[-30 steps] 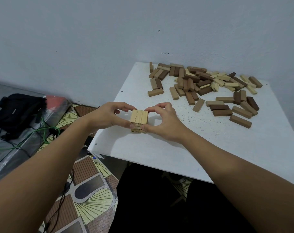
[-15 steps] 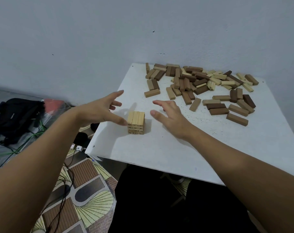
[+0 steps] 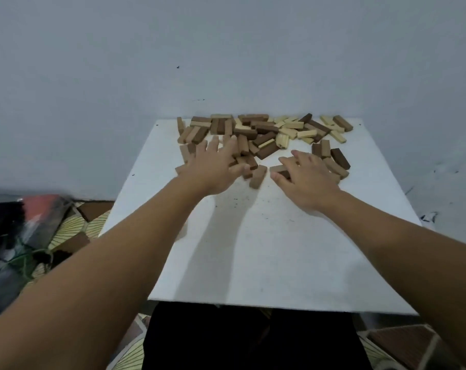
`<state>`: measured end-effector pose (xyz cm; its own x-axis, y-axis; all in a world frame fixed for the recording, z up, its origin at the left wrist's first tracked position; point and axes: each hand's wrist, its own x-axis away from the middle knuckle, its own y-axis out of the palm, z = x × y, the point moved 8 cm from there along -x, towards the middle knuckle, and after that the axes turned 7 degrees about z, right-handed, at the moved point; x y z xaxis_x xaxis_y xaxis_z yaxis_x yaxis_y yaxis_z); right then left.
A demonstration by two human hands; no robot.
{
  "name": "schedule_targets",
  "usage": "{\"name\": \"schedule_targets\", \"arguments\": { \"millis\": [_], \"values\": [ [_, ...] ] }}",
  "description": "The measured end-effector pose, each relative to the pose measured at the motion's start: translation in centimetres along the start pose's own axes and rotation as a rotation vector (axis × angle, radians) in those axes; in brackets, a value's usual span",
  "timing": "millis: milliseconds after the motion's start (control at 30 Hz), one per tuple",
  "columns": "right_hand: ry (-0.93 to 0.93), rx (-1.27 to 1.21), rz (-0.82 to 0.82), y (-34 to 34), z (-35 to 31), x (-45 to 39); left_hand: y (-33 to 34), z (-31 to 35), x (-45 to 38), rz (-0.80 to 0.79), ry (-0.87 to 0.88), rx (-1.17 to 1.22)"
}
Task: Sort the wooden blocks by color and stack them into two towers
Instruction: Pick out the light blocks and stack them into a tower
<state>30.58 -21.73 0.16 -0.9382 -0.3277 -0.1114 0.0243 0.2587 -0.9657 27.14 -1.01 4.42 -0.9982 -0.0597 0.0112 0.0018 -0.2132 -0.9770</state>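
A square white tabletop stands against a pale grey wall. The near half of the tabletop, from the front edge up to the hands, is bare white board with small dark specks, so there is wide room there. The left and right edges also have bare strips beside them.

A loose heap of wooden blocks lies along the back edge, spread from near the back left corner to near the back right corner. The blocks are light cream, mid brown and dark brown, all mixed up. They lie flat and point many ways.

The left hand reaches over the left part of the heap. Its fingers are straight and spread, palm down, with the fingertips over the blocks. It holds nothing that can be seen.

The right hand is palm down at the near right side of the heap. Its fingers bend down onto a mid-brown block, and the thumb comes in from the near side. The block's long side runs left to right. I cannot tell if the hand really grips it.

Between the two hands lies one light brown block. Its long side points from front to back, leaning a little to the right. Neither hand touches it.

Left of the tabletop, on the floor, is a patterned mat and a dark bundle with a red patch.
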Motion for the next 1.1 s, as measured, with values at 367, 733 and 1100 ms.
{"name": "schedule_targets", "arguments": {
  "millis": [367,733,1100],
  "values": [
    [0.018,0.071,0.001,0.4,7.7,-5.2,7.3,6.2,-7.4,0.24,-0.061,-0.047],
    [0.062,0.007,0.125,0.5,9.7,-10.5,7.6,5.1,-8.1,0.548,-0.175,0.192],
    [0.033,-0.174,0.072,0.5,7.7,-11.4,7.8,5.2,-8.1,0.592,-0.147,0.151]
  ]
}}
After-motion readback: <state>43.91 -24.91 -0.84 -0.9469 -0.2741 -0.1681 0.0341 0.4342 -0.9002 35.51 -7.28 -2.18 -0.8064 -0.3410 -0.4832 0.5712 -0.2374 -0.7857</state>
